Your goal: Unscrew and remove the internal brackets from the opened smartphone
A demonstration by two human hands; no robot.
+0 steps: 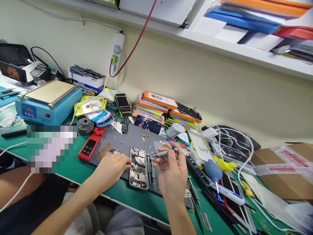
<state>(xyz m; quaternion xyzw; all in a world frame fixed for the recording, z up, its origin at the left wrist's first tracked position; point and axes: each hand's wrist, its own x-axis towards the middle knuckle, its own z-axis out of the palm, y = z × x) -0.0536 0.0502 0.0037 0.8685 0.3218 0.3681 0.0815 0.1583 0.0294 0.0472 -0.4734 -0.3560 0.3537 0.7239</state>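
Observation:
An opened phone (139, 168) with its inner parts bare lies on the edge of the grey work mat (117, 140). My left hand (113, 166) is closed at the phone's left edge, its fingertips against the frame. Between the fingers of my right hand (172, 166), to the right of the phone, is a screwdriver (160, 153), held nearly level with its tip toward the phone's upper right side. More screwdrivers (153, 173) lie beside the phone, partly under my right hand. Small loose parts (150, 149) rest on the mat above it.
A red device (90, 147) borders the mat on the left, near a blue heating plate machine (49, 101). Behind stand a lit phone (148, 124) and stacked orange boxes (156, 101). On the right are a blue air blower (213, 169), cables, and a cardboard box (286, 169). Another person's leg (14, 186) shows at left.

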